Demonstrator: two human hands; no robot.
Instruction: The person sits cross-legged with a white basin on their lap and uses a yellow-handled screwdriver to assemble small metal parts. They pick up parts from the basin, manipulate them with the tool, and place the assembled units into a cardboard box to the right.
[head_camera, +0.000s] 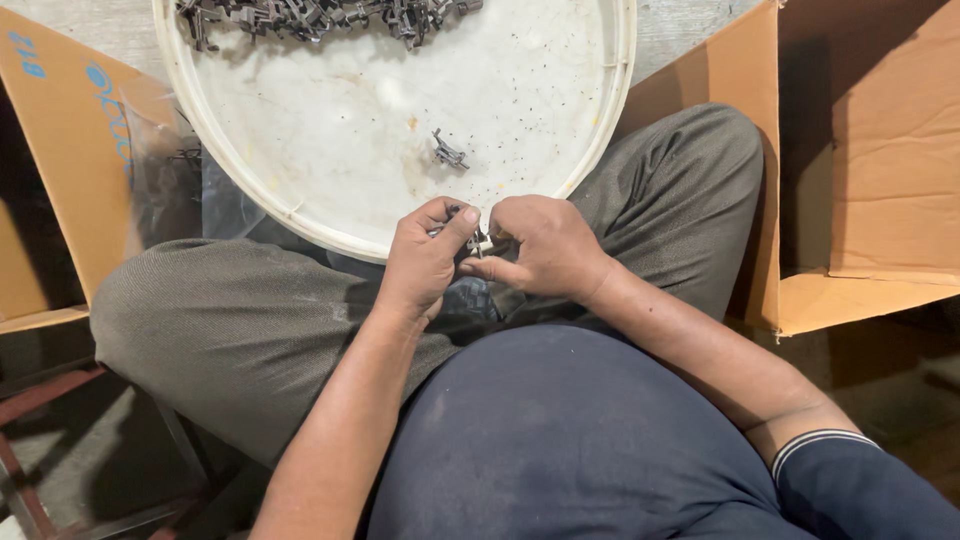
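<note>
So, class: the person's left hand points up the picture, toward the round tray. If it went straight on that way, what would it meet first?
Probably the near rim of the white tray: the left hand sits just short of it. Past the rim lies a lone small metal clip. Depth is unclear, so the hand might pass above the rim.

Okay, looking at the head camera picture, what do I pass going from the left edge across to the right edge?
Left cardboard box → clear plastic bag → round white tray → left hand → small metal part held between both hands → right hand → open cardboard box.
</note>
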